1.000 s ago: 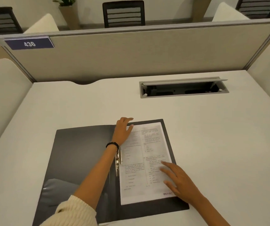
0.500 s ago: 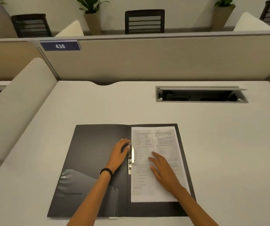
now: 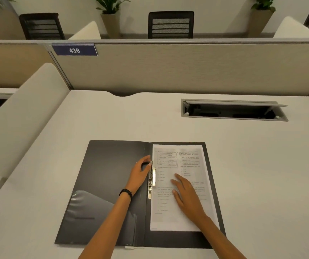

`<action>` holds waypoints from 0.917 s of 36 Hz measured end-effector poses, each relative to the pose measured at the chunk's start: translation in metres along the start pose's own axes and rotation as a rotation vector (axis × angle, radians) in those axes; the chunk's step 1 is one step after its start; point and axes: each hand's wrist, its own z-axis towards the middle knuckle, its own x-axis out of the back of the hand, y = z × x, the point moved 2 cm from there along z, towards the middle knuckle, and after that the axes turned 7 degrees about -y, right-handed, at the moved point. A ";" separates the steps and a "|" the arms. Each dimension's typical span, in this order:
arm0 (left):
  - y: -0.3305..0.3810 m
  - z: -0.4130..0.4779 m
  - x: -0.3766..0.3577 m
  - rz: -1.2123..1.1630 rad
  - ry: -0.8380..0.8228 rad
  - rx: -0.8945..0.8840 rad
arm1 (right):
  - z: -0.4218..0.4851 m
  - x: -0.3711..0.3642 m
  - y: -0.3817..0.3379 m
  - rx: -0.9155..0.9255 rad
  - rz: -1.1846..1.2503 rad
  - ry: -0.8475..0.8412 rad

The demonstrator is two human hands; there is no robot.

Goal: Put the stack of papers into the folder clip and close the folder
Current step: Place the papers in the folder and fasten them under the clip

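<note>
Near the desk [image 3: 243, 165] front edge, left hand [image 3: 140, 174] seemingly pinches the clip [image 3: 151, 179]; flat open right hand [image 3: 186, 197] steadies papers [image 3: 189, 165], which may slip.

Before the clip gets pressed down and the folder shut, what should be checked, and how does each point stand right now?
1. Folder lying fully open on the desk: ok.
2. Papers inside the right half, not past its edges: ok.
3. Right hand flat on the papers, steadying them: ok.
4. Left hand at the clip: ok.
5. Paper edge tucked under the clip: cannot tell.
6. Clip locked down: cannot tell.
</note>
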 end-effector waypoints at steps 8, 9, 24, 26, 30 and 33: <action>0.012 0.002 -0.007 -0.018 -0.034 0.033 | -0.004 0.015 0.006 -0.050 0.083 0.154; 0.015 0.001 -0.009 -0.023 -0.054 0.022 | -0.004 0.020 0.009 -0.098 0.116 0.224; 0.015 -0.002 -0.018 0.027 -0.061 -0.030 | -0.007 0.048 0.031 -0.296 0.176 0.316; 0.016 -0.001 -0.017 0.027 -0.012 -0.056 | -0.006 0.044 0.030 -0.262 0.103 0.307; 0.013 -0.001 -0.014 0.012 0.080 -0.035 | -0.006 0.032 0.033 -0.238 -0.001 0.264; 0.009 -0.001 -0.012 0.007 0.135 -0.006 | -0.007 0.027 0.036 -0.268 -0.037 0.252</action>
